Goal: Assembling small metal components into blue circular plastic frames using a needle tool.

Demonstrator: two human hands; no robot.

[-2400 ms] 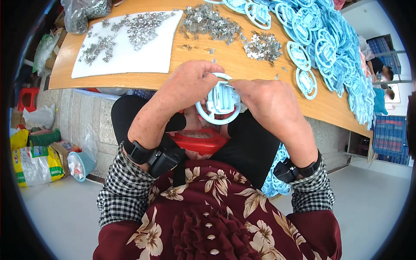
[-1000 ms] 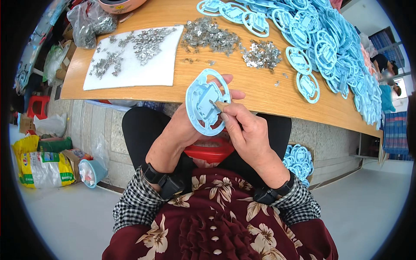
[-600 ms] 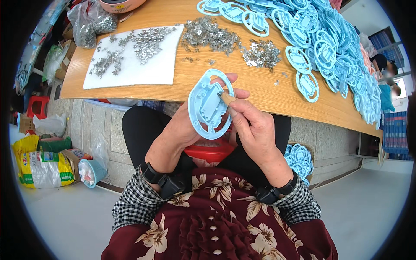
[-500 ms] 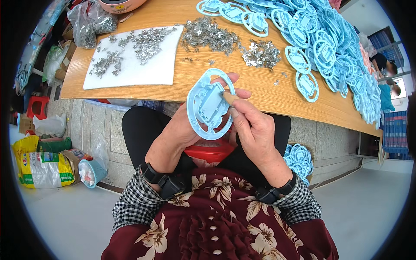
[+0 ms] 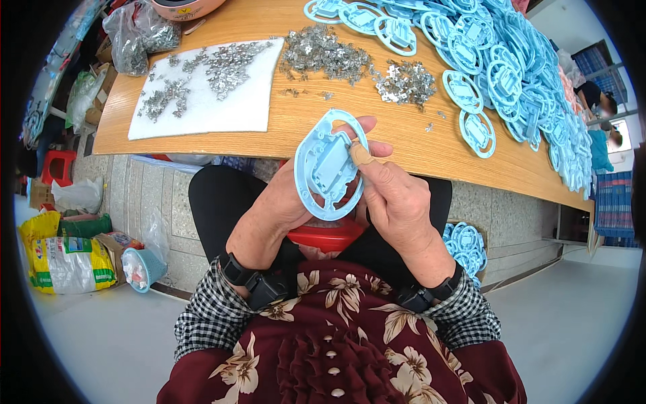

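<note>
An oval light-blue plastic shell (image 5: 331, 163), with a raised rectangular middle and open slots along its sides, is tilted in front of me above my lap. My left hand (image 5: 277, 196) grips it from the left and underneath, its fingertips showing beyond the far right rim. On the shell's upper right part presses the finger of my right hand (image 5: 398, 202), wrapped in a tan covering at the tip. The other right fingers are curled against the rim. Any small piece under that fingertip is hidden.
Small metal clips lie on a white foam sheet (image 5: 249, 114) and in heaps (image 5: 326, 57) on the wooden table (image 5: 404, 131). A large pile of blue shells (image 5: 531, 94) covers the table's right side. A box of more shells (image 5: 464, 249) stands below, right. A red stool (image 5: 326, 236) is under me.
My right hand has shifted from a pinch at the shell's edge to pressing a fingertip down on it. The shell has moved slightly to the right.
</note>
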